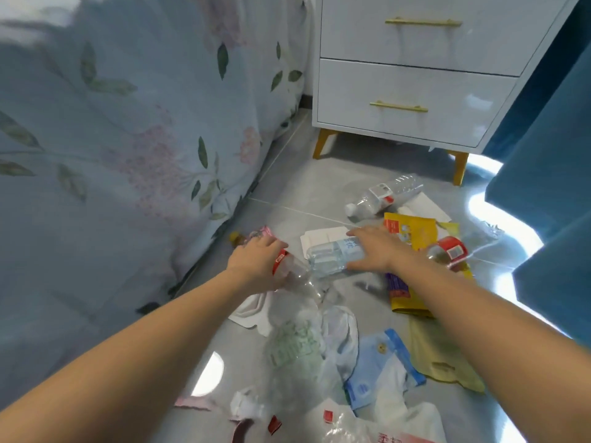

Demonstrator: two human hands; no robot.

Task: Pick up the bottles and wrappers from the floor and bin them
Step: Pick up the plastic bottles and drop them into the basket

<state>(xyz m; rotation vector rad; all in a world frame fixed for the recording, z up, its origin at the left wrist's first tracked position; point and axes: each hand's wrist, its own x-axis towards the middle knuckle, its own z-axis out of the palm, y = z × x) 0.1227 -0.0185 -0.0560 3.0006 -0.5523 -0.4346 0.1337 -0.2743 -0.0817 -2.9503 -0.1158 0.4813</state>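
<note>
My left hand [256, 262] grips a clear red-label bottle [295, 274] lying on the grey floor. My right hand [372, 247] closes over a clear blue-label bottle [329, 255] beside it. Another clear bottle [382, 195] lies farther back, near the nightstand. A red-label bottle [447, 251] lies just right of my right wrist, and a yellow-capped bottle [238, 238] peeks out behind my left hand. Yellow wrappers [412, 228], a blue-and-white wrapper [380, 362], white paper [323, 238] and clear plastic bags [297, 343] are scattered around. No bin is in view.
A bed with a floral blue cover [112, 139] fills the left side. A white nightstand [412, 75] on yellow legs stands at the back. A teal curtain [550, 187] hangs at the right. Bare floor [287, 161] lies between bed and nightstand.
</note>
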